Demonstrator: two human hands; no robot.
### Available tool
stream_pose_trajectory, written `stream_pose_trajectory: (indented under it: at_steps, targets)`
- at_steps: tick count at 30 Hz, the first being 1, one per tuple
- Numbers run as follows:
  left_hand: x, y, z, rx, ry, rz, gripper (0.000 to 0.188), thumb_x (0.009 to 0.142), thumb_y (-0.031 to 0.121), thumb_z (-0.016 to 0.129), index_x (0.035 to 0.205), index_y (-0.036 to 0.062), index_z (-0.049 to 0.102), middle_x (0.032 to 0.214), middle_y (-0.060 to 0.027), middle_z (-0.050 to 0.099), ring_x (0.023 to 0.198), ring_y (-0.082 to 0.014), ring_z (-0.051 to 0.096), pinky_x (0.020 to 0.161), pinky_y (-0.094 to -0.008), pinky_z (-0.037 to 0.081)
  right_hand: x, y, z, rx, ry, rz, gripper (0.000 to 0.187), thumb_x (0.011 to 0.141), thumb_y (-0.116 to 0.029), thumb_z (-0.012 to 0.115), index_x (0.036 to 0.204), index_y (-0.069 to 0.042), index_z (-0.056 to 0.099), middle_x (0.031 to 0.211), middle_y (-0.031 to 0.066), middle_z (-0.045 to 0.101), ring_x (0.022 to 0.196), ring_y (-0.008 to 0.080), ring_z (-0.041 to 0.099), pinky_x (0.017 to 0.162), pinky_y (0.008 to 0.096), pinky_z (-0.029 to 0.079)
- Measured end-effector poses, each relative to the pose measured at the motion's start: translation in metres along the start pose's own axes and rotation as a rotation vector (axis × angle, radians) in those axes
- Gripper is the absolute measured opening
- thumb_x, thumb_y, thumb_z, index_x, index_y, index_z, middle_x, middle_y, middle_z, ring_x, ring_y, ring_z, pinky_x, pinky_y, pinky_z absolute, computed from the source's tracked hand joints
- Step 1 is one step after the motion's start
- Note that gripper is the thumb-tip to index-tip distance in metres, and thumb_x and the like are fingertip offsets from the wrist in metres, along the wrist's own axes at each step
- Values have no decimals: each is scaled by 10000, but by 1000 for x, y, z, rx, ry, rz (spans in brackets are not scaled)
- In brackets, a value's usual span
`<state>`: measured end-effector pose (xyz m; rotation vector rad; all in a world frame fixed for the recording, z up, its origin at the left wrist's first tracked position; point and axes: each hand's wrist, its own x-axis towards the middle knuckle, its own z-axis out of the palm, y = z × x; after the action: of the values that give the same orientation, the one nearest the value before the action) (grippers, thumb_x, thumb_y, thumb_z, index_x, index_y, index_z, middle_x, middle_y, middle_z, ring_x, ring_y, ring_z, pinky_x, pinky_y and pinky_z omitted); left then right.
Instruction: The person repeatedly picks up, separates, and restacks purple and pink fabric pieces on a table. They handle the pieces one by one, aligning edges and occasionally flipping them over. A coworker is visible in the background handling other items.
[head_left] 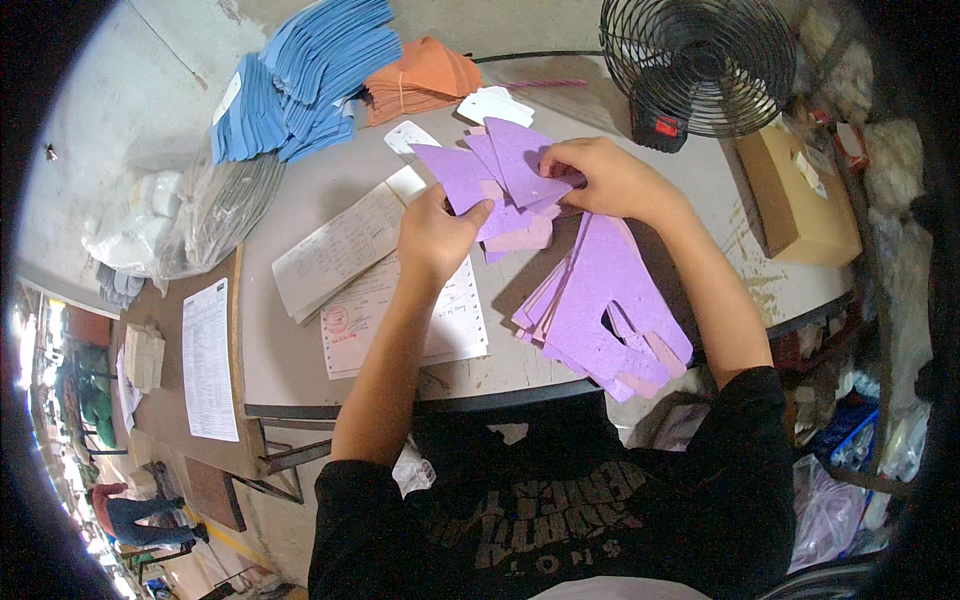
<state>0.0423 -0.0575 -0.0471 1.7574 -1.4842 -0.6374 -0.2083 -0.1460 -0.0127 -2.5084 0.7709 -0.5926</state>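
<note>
Left fingers (433, 203) partly hidden behind purple pieces (455, 176)

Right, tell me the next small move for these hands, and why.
I'd probably even up the purple pieces between the left hand and the right hand: they overlap at different angles, their tips out of line, and both hands have a grip on them, so little extra reaching seems needed.
</note>
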Motion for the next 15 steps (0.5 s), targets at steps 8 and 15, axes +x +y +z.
stream_pose_trajectory:
  at_steps: [8,15]
  targets:
    - [9,-10,-31,-1031,14,-133,283,956,74,663,1223,-19,645,1115,-154,710,1000,-270,720,875,-417,600,0,2,-2,1,-12,-47,409,711,-53,848,1069,-14,653,966,165,709,861,340,685,781,419,544]
    - [5,-2,-66,-1392,-167,-203,230,975,125,608,1157,-14,635,1082,-126,726,977,-244,736,881,-443,623,-2,6,-4,32,-24,-12,398,719,-36,830,1081,-9,666,957,149,707,872,304,680,806,402,539]
